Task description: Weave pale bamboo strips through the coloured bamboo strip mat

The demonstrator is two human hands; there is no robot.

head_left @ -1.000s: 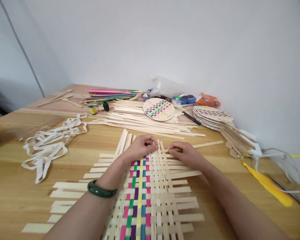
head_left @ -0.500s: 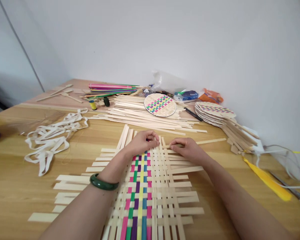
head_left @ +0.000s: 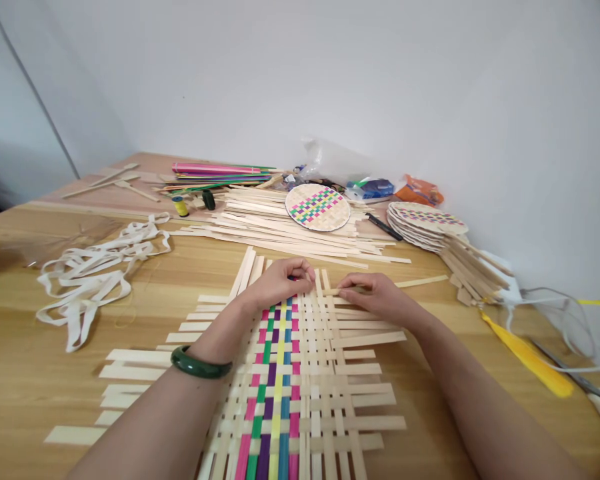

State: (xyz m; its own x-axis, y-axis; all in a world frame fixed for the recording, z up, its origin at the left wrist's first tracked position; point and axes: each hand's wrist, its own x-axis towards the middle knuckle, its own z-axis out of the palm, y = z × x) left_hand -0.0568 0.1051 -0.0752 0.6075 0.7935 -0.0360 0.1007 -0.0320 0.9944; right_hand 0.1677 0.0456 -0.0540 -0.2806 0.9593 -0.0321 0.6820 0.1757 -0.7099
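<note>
A woven mat [head_left: 307,373] of pale strips, with pink, green, purple, yellow and blue strips down its middle, lies before me. At its far edge my left hand [head_left: 283,283] has its fingers curled in a pinch over the strips; what they hold is hidden. To the right, my right hand [head_left: 370,293] is closed on a thin pale strip [head_left: 423,282], which runs sideways, its left tip among the upright strips and its other end out to the right. A green bangle [head_left: 200,363] circles my left wrist.
White ribbon [head_left: 87,280] lies in a tangle at left. Behind the mat are loose pale strips [head_left: 260,223], a round woven piece [head_left: 318,207] and coloured strips [head_left: 215,175]. At right are stacked round fans [head_left: 425,223], a yellow tassel [head_left: 527,353], cables and scissors [head_left: 575,380].
The whole view has shifted slightly, with the things on the table appearing a little further left. Both hands keep nearly the same pose at the mat's far edge.
</note>
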